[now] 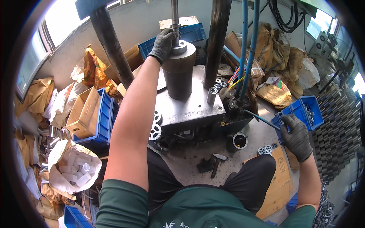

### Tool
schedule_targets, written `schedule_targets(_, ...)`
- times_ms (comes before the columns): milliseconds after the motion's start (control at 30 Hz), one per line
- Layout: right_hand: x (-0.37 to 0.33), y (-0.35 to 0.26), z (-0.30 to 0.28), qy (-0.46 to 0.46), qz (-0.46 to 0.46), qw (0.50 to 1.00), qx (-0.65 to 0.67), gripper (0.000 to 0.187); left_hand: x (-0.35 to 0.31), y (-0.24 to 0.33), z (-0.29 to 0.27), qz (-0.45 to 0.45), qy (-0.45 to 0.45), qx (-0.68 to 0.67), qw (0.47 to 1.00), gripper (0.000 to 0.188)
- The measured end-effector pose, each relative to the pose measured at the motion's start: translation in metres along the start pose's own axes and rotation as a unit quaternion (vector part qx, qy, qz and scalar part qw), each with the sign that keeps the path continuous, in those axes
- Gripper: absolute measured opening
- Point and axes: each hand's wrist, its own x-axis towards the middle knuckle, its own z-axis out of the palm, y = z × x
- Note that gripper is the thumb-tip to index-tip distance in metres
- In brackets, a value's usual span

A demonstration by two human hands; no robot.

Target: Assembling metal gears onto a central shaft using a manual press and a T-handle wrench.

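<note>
My left hand (164,45), in a dark grey glove, is raised at the far middle with its fingers closed around the lower part of an upright metal rod (174,13). Directly below the fingers, a metal ring (180,48) sits on a thick dark steel cylinder (179,78). That cylinder stands on a steel press table (197,104). Out at the right, my gloved right hand (296,136) is wrapped round the end of a thin blue lever (262,119). The lever slants up left toward the press; its grip end is hidden in my palm.
Dark columns (218,41) flank the cylinder. Several small rollers (213,95) stand at the table's right corner. A hammer (216,163) and a round cup (237,142) lie below. Blue bins (304,110) sit at right, a bag of white plastic parts (74,169) at left.
</note>
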Motion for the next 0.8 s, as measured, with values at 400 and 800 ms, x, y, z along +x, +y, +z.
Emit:
schedule_targets(400,0.190,0.030,-0.013,0.265,-0.054,0.956,-0.112,0.049,-0.004,0.006,0.008,0.002,0.018,0.001,1.000,0.048)
schedule_targets(800,0.200,0.030,-0.018,0.169,0.075,0.981,-0.060,0.052,0.016,-0.009,-0.016,0.003,0.019,0.030,0.999,0.046)
